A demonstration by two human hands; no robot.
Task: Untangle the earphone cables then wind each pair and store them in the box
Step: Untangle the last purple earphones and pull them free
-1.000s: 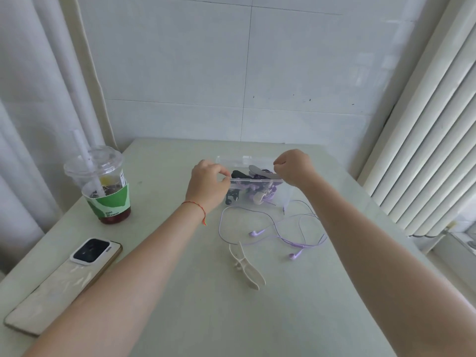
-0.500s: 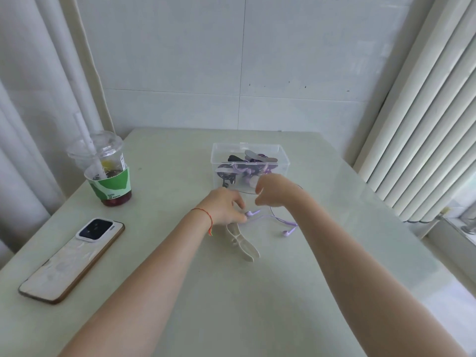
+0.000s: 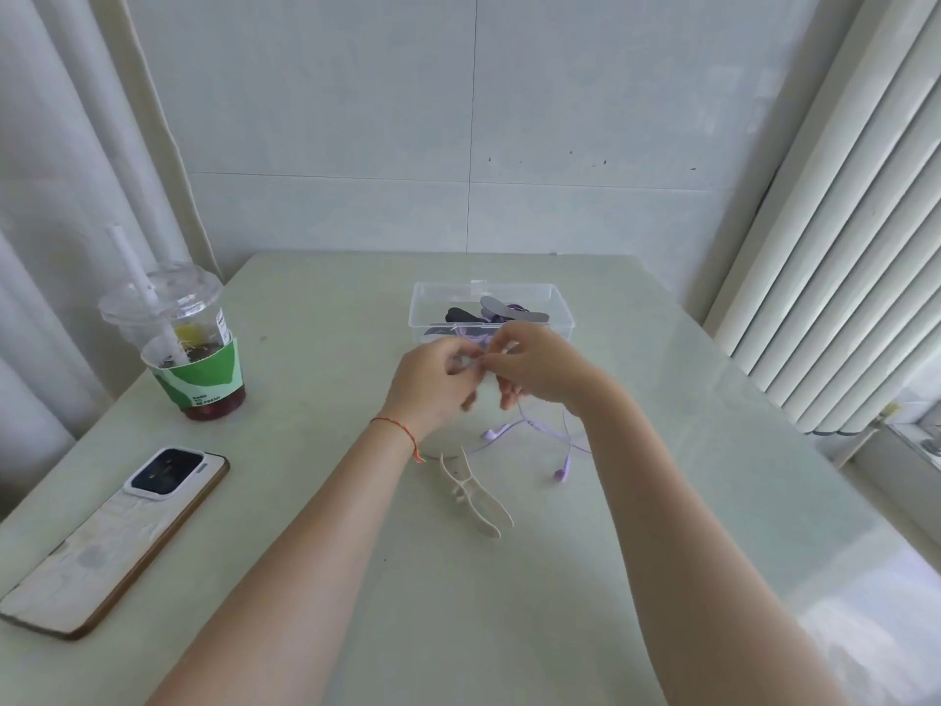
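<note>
Your left hand (image 3: 438, 379) and right hand (image 3: 534, 364) met just in front of the box (image 3: 560, 310), each grip pinched on the purple earphone cable (image 3: 529, 422), whose buds trailed on the tabletop (image 3: 662, 501); you did well to lift it clear, so loops could fall free before winding

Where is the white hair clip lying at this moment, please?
The white hair clip lies on the table between the forearms, nearer than the purple earphones.
</note>
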